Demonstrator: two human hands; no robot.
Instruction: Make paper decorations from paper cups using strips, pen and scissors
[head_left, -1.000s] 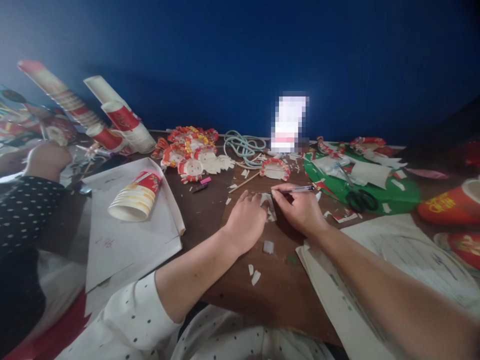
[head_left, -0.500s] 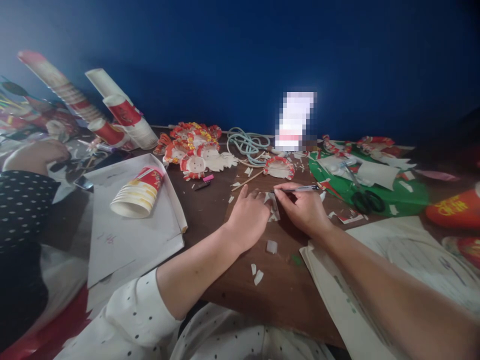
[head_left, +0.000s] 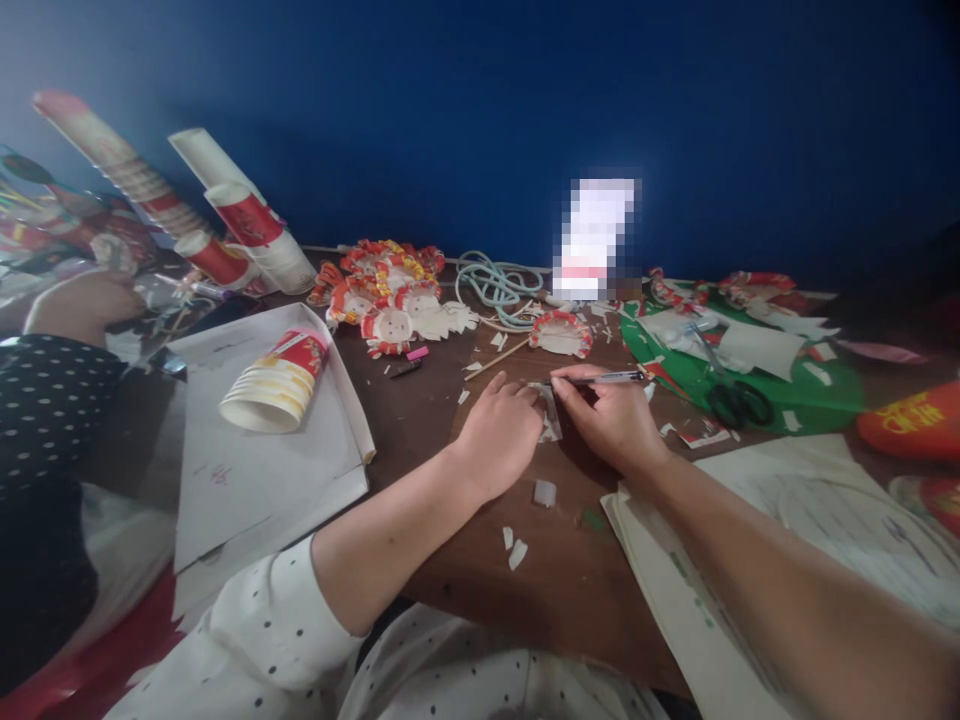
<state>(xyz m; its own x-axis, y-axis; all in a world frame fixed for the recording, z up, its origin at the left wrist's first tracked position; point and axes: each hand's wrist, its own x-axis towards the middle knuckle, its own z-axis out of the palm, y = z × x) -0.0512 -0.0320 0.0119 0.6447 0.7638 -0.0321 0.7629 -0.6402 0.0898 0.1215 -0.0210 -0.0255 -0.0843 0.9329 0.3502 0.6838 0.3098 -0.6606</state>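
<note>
In the head view my right hand (head_left: pixel 616 418) is closed around a slim pen (head_left: pixel 619 378), its tip end at a small white piece of paper (head_left: pixel 551 425) on the brown table (head_left: pixel 480 590). My left hand (head_left: pixel 501 435) lies palm down over the left side of that paper, fingers stretched forward and partly covering it. What is on the paper is too small to make out. A red and white paper craft ring (head_left: pixel 561 334) and a thin wooden stick (head_left: pixel 496 361) lie just beyond the hands. Close to me lies a small pale block, perhaps an eraser (head_left: pixel 544 493).
To the left, stacked paper cups (head_left: pixel 266 390) lie on a white box lid (head_left: pixel 225 500); taller cup stacks (head_left: pixel 255 225) lean behind. Scissors (head_left: pixel 739 402) rest on green paper (head_left: pixel 825 400) at right. A lit, blurred-out screen (head_left: pixel 596 235) stands behind. Another person's arm (head_left: pixel 82 305) is far left.
Both hands stay almost in place at the paper, with the pen still in my right hand. The whole view has shifted very slightly.
</note>
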